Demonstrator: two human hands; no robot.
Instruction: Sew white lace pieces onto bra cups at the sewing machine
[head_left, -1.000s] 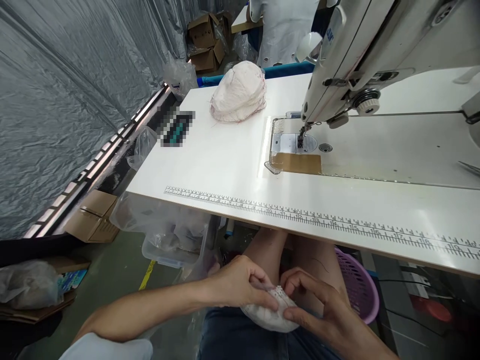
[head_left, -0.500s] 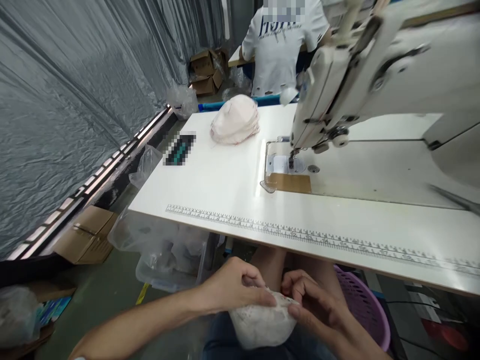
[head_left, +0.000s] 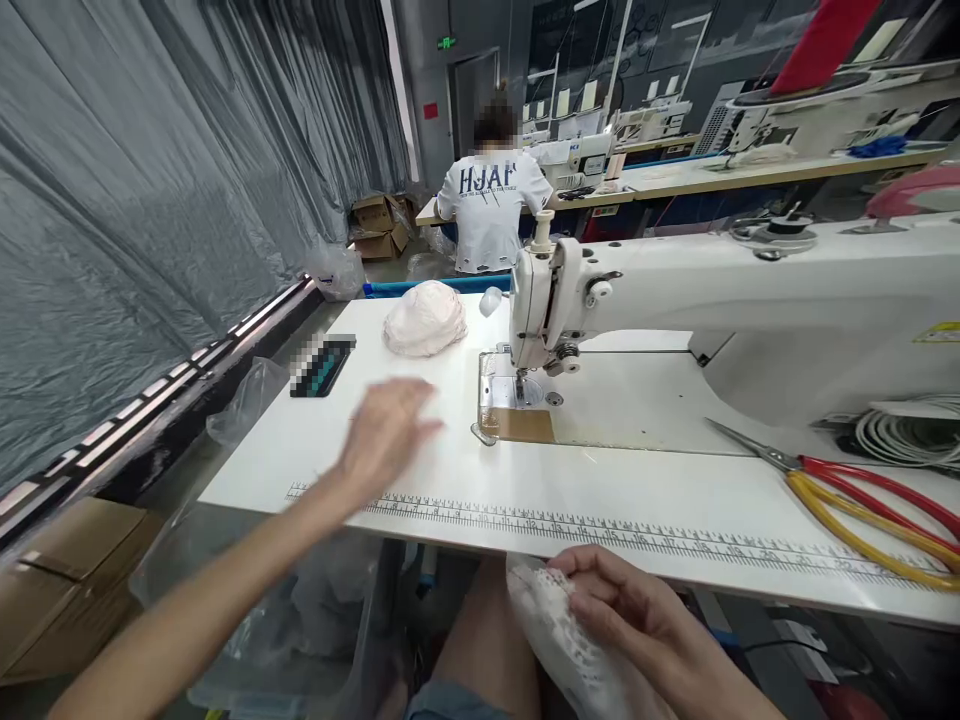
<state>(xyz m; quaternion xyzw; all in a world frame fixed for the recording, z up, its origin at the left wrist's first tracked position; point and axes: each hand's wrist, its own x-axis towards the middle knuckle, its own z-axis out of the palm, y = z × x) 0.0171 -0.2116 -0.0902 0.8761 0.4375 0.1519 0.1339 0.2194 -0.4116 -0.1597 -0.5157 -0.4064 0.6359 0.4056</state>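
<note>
My right hand (head_left: 622, 610) pinches a white lacy fabric piece (head_left: 574, 640) between thumb and fingers, below the front edge of the sewing table (head_left: 420, 450). The fabric hangs down over my lap. My left hand (head_left: 390, 430) is over the left part of the table, blurred by motion, with its thumb apart from the fingers and nothing seen in it. Beyond it lies a stack of pale, rounded fabric pieces (head_left: 425, 318), apart from the hand. To the right stands the white sewing machine (head_left: 536, 310), its needle area clear of both hands.
Red-and-yellow-handled scissors (head_left: 795, 465) lie at right on the table. A dark phone-like object (head_left: 324, 368) lies at left. Printed ruler marks (head_left: 540, 520) run along the front edge. A person (head_left: 491, 195) sits ahead with their back turned. Plastic bags and cardboard boxes (head_left: 71, 580) are at left.
My left hand has let go of the white fabric and moved up and left over the table. My right hand still holds the fabric. The view has tilted up, showing more of the room.
</note>
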